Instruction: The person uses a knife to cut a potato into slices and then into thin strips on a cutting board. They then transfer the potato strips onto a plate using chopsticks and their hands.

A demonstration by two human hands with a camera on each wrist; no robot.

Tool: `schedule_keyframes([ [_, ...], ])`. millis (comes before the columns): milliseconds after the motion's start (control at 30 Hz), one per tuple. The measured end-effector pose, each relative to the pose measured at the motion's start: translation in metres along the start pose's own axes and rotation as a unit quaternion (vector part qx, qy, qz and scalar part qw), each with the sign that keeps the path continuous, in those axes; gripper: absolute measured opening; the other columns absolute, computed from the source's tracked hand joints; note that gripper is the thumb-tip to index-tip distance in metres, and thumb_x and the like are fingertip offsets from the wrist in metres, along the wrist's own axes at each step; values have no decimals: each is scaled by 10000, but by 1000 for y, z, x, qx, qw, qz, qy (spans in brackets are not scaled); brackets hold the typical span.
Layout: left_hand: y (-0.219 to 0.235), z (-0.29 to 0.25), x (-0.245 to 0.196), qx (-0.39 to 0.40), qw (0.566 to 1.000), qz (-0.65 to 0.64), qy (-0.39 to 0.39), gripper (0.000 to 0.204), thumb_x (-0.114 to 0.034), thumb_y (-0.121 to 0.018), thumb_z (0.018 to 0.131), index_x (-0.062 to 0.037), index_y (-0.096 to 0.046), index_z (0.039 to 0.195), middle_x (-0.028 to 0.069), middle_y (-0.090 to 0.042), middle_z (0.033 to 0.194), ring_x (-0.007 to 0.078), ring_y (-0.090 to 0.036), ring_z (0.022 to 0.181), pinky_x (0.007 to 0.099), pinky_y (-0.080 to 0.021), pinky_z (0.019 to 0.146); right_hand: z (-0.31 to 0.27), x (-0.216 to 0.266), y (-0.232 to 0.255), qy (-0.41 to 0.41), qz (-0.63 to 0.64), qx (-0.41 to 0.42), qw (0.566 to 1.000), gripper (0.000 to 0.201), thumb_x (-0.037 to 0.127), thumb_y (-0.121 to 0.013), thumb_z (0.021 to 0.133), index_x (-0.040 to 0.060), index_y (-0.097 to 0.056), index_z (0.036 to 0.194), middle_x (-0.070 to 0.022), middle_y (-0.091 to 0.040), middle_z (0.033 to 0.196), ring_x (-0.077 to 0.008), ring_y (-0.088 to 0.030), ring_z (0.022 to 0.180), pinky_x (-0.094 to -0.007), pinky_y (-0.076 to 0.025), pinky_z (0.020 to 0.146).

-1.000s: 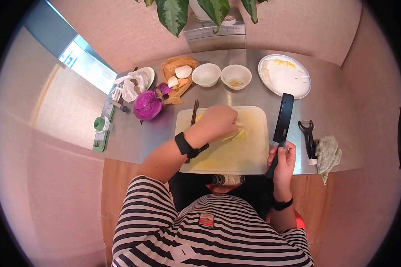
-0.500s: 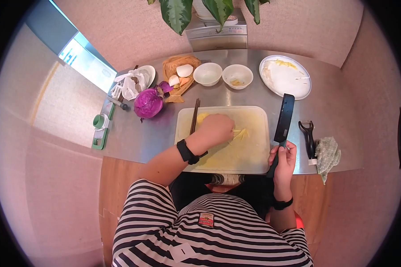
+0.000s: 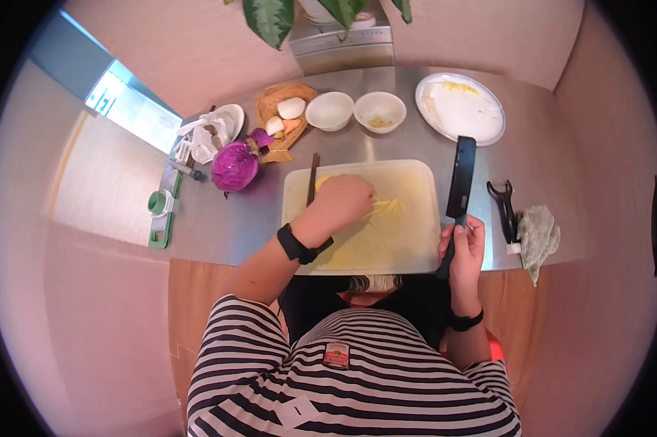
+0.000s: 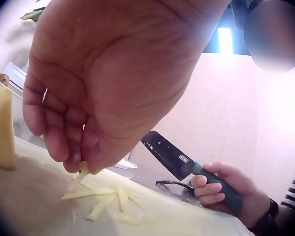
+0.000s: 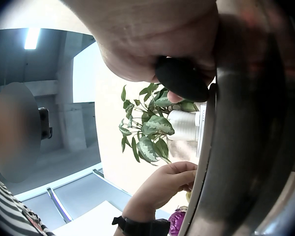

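Note:
My left hand (image 3: 343,202) is over the cutting board (image 3: 357,258), its thumb and fingertips pinching a pale yellow vegetable strip (image 4: 82,169). Several more cut strips (image 4: 104,204) lie loosely on the board just below and beside those fingertips. A larger yellow chunk (image 4: 1,130) with a flat cut side stands on the board, mostly hidden behind the left hand in the head view. My right hand (image 3: 465,244) grips the handle of a dark-bladed knife (image 3: 462,178) at the board's right edge, the blade pointing up and away from me.
Dark chopsticks (image 3: 313,178) lie along the board's left side. Behind are a purple cabbage (image 3: 233,166), two white bowls (image 3: 330,111) and an oval plate (image 3: 463,116) with yellow scraps. A black peeler (image 3: 505,211) and a crumpled cloth (image 3: 538,237) sit right; a green-framed slicer (image 3: 161,229) left.
My left hand has shifted slightly left over the board, and more of the strips show beside its fingertips. The right hand keeps the knife in the same place. The head view has tilted a little.

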State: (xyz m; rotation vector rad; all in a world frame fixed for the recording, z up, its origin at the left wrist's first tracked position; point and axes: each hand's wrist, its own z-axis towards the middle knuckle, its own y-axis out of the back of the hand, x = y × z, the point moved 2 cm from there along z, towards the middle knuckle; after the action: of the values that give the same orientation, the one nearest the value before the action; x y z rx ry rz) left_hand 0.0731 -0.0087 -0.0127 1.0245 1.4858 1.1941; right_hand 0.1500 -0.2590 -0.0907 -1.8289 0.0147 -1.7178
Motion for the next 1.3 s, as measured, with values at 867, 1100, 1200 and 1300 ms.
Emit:
schedule_keyframes([
  [867, -1, 6, -19, 13, 999, 23, -40, 171, -193, -597, 786, -31, -649, 762, 156, -618, 789, 368, -617, 806, 478, -487, 714, 0, -2, 1, -13, 11, 31, 999, 237, 27, -477, 1011, 55, -410, 1237, -62, -599, 879, -102, -550, 634, -236, -447, 546],
  [1100, 18, 11, -17, -21, 999, -28, -7, 175, -194, -604, 778, -34, -674, 771, 156, -648, 804, 365, -634, 797, 466, -503, 711, 0, 0, 0, -11, 22, 23, 999, 223, 34, -478, 1013, 55, -417, 1226, -63, -603, 873, -99, -553, 632, -232, -446, 542],
  [1200, 34, 28, -21, -35, 998, -45, -14, 180, -193, -607, 793, -28, -677, 809, 158, -661, 821, 358, -639, 795, 448, -503, 712, 0, -2, 0, -16, 27, 24, 999, 216, 42, -480, 1016, 61, -420, 1223, -65, -607, 872, -101, -554, 628, -234, -447, 541],
  [1300, 56, 62, -36, -40, 995, -73, -49, 198, -201, -619, 794, -16, -675, 836, 167, -670, 824, 351, -644, 774, 429, -503, 702, -2, 1, 0, 3, 69, 0, 998, 210, 45, -474, 1019, 62, -418, 1221, -71, -610, 875, -104, -555, 625, -239, -449, 539],
])
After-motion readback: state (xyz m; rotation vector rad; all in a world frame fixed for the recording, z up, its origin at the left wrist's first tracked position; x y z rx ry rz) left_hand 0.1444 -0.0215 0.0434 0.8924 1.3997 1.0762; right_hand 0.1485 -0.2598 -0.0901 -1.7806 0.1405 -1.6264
